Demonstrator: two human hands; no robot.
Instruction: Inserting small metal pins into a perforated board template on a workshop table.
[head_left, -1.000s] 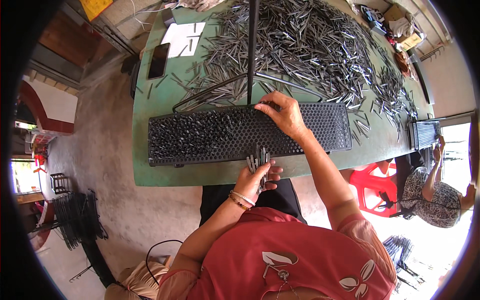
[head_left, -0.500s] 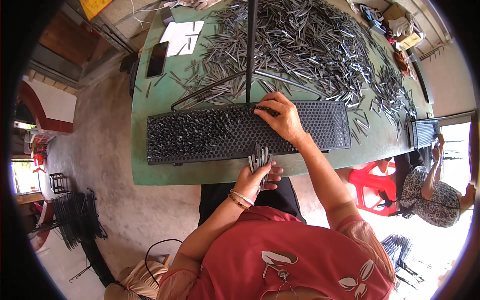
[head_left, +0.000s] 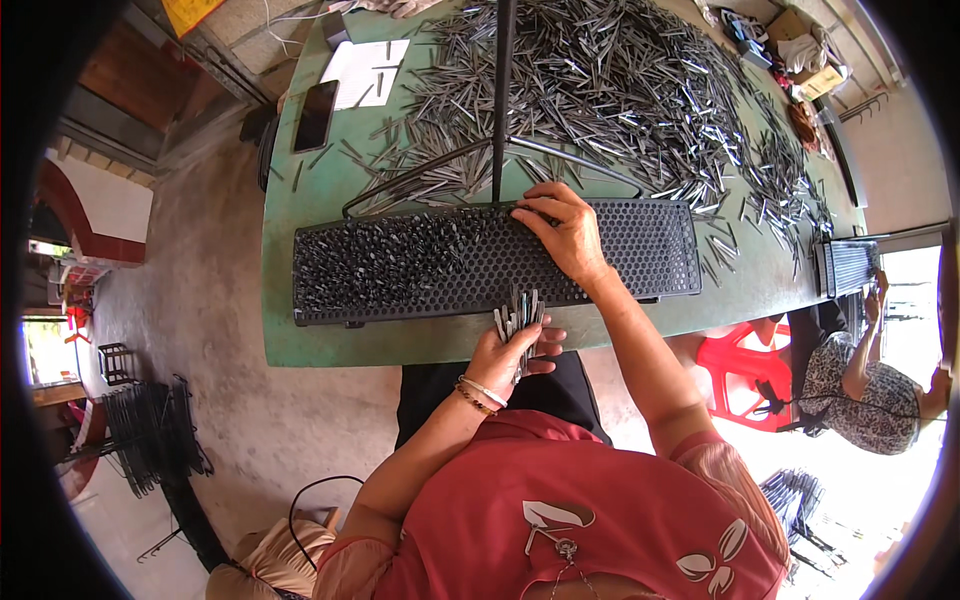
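Observation:
A long black rack with a honeycomb of holes (head_left: 630,245) lies along the table's near edge. Its left half is filled with upright dark metal strips (head_left: 375,262); the right half shows bare holes. My left hand (head_left: 512,350) holds a bundle of thin grey metal strips (head_left: 518,312) just in front of the rack, their ends pointing away from me. Over the rack's middle, at its far edge, is my right hand (head_left: 565,232). Its thumb and fingers are pinched together at the holes; whatever sits between the fingertips is too small to make out.
A large heap of loose metal strips (head_left: 590,90) covers the green table (head_left: 330,345) behind the rack. A black upright post with spread legs (head_left: 503,100) stands behind the rack. A phone (head_left: 316,115) and paper (head_left: 365,75) lie far left. A person (head_left: 865,390) works at the right, near a red stool (head_left: 740,375).
My right hand has shifted very slightly at the rack's far edge, its fingers closing a little. My left hand still holds its bundle in nearly the same place.

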